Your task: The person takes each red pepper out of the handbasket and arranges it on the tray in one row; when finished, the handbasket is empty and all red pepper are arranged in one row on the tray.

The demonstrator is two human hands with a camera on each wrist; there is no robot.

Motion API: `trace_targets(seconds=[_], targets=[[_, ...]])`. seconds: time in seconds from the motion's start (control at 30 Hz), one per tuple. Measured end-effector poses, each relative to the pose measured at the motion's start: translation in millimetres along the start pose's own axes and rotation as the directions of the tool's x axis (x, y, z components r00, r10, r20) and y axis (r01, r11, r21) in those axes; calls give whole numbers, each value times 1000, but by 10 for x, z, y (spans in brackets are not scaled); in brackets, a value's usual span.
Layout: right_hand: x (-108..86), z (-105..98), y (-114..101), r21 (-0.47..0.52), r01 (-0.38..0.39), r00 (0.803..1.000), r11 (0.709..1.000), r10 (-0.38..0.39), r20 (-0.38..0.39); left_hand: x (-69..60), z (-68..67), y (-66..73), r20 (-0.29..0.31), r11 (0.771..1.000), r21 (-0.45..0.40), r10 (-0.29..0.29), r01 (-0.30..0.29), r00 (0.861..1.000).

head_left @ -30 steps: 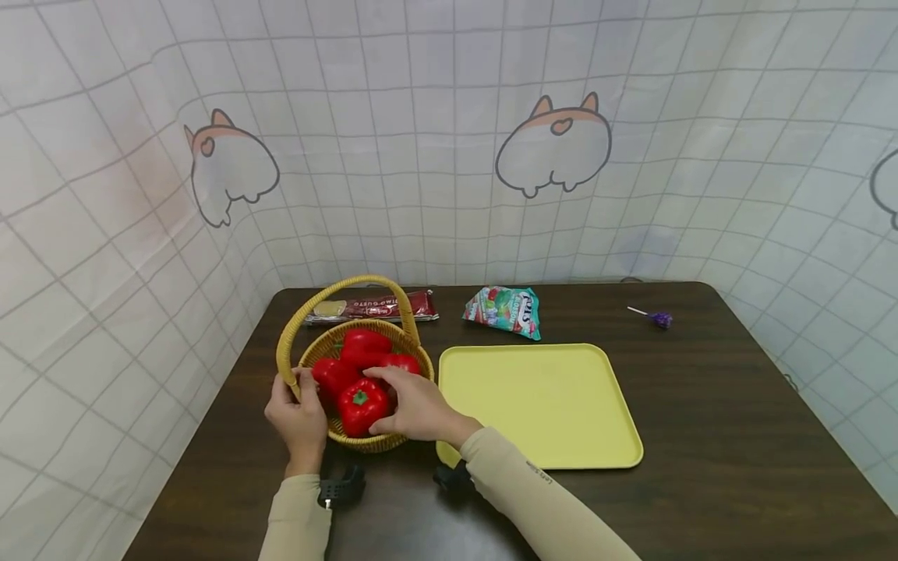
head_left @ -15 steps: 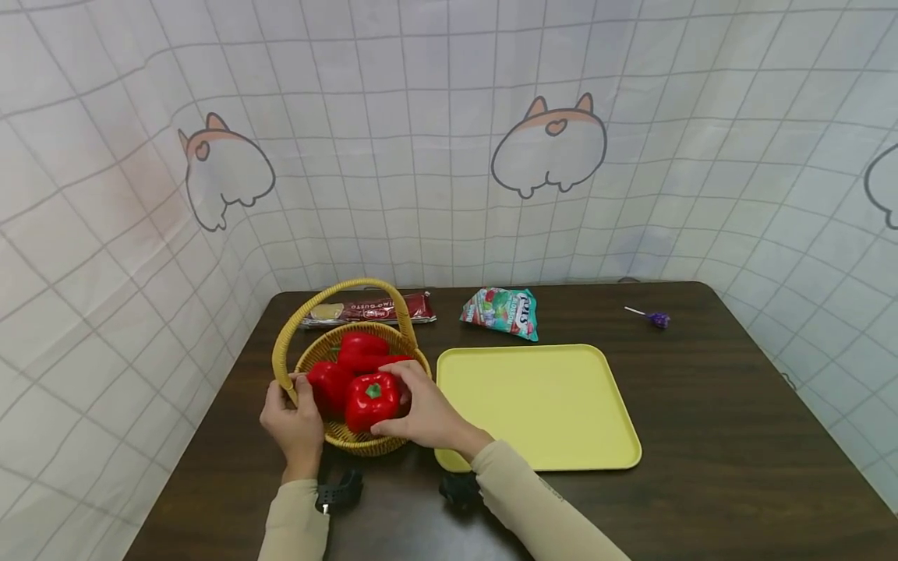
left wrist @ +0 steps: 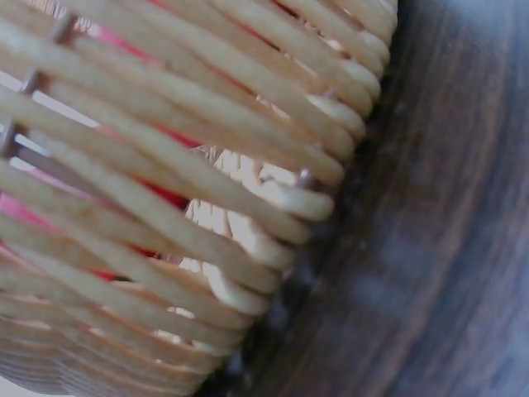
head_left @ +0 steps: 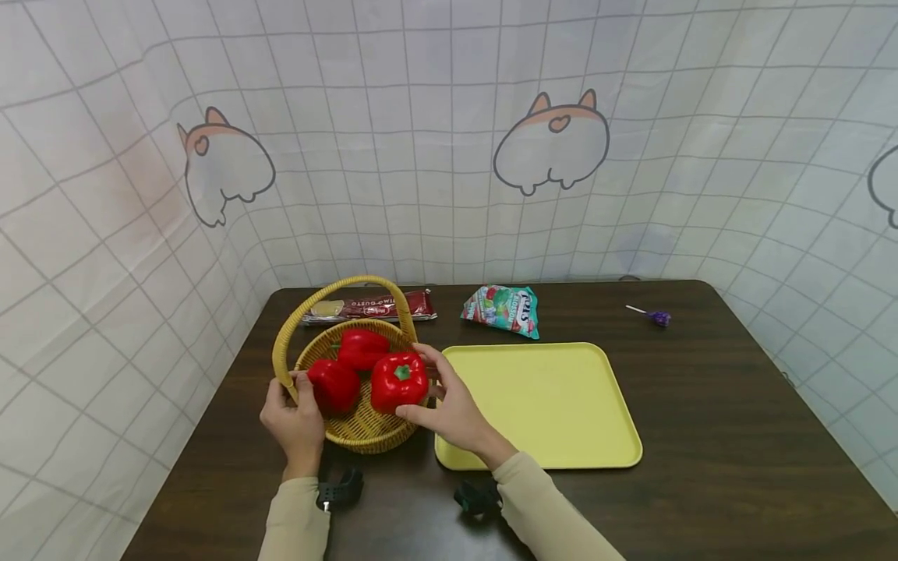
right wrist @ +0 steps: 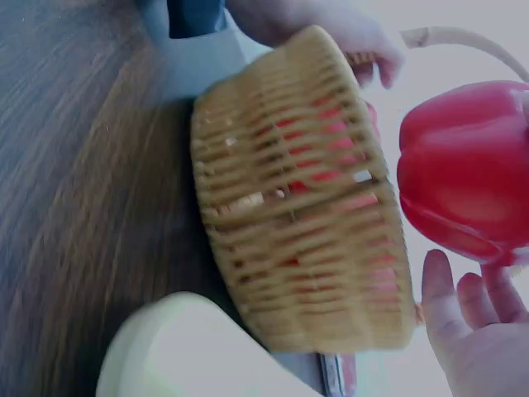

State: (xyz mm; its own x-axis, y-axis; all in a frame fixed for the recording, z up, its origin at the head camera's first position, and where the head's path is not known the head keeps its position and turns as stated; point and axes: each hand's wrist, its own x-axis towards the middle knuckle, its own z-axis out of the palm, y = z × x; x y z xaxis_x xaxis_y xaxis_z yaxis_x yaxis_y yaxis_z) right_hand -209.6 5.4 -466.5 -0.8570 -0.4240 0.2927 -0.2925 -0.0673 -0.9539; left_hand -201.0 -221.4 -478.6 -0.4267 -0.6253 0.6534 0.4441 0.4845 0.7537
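A yellow wicker basket (head_left: 365, 440) with an arched handle stands on the dark table at the left. My left hand (head_left: 298, 425) grips its left side where the handle meets the rim; the left wrist view shows only close wicker and table. My right hand (head_left: 456, 409) holds a red bell pepper (head_left: 400, 382), green stem up, between thumb and fingers. In the right wrist view this pepper (right wrist: 471, 169) is raised above the rim of the basket (right wrist: 302, 207). Two other red peppers, one at the back (head_left: 362, 348) and one at the left (head_left: 333, 386), lie inside.
A yellow tray (head_left: 540, 405) lies right of the basket, partly behind my right hand. Behind the basket is a red-brown packet (head_left: 417, 305). A teal candy bag (head_left: 503, 310) and a purple lollipop (head_left: 659, 319) lie farther right, and a grid-patterned cloth surrounds the table.
My right hand has lifted the front pepper out from among the others and moved it right, over the basket's right rim. The left hand keeps its grip on the basket.
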Motion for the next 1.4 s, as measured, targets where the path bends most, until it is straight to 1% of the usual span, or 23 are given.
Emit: trace_targets(seconds=[0.13, 0.27, 0.47, 0.57, 0.63, 0.73, 0.83, 1.03, 1.17, 1.27, 1.4], targets=[[-34, -136, -14, 32, 19, 996, 999, -16, -92, 4, -4, 12, 4, 1000, 5, -13, 13, 1000], [-53, -301, 5, 32, 25, 987, 999, -19, -158, 3, -11, 19, 16, 1000, 3, -22, 22, 1000], [-51, -524, 106, 10, 6, 979, 1000, -4, -202, 0, -17, 14, 13, 1000, 9, -21, 21, 1000], [-49, -600, 183, 10, -20, 973, 1000, 22, -228, -1, -16, 9, 10, 1000, -2, -19, 19, 1000], [-61, -635, 235, 32, -42, 966, 999, 49, -253, 2, -15, 8, 11, 1000, -12, -19, 19, 1000], [-97, -665, 292, 90, -61, 953, 994, 85, -292, 2, -8, 17, 8, 1000, -20, -22, 22, 1000], [-146, -665, 262, 110, -60, 937, 992, 94, -335, 1, -7, 30, 7, 999, -23, -29, 29, 1000], [-193, -648, 157, 34, -78, 913, 996, 85, -398, 4, 11, 24, 8, 1000, -8, -29, 29, 1000], [-188, -644, 174, 20, -102, 907, 995, 101, -409, 7, 16, 7, 13, 999, -17, -32, 32, 999], [-181, -646, 214, 31, -130, 905, 991, 132, -405, 6, 7, 8, 13, 999, -20, -30, 30, 999], [-162, -646, 335, 23, -161, 906, 987, 157, -392, 4, -7, 27, 14, 999, -10, -32, 32, 999]])
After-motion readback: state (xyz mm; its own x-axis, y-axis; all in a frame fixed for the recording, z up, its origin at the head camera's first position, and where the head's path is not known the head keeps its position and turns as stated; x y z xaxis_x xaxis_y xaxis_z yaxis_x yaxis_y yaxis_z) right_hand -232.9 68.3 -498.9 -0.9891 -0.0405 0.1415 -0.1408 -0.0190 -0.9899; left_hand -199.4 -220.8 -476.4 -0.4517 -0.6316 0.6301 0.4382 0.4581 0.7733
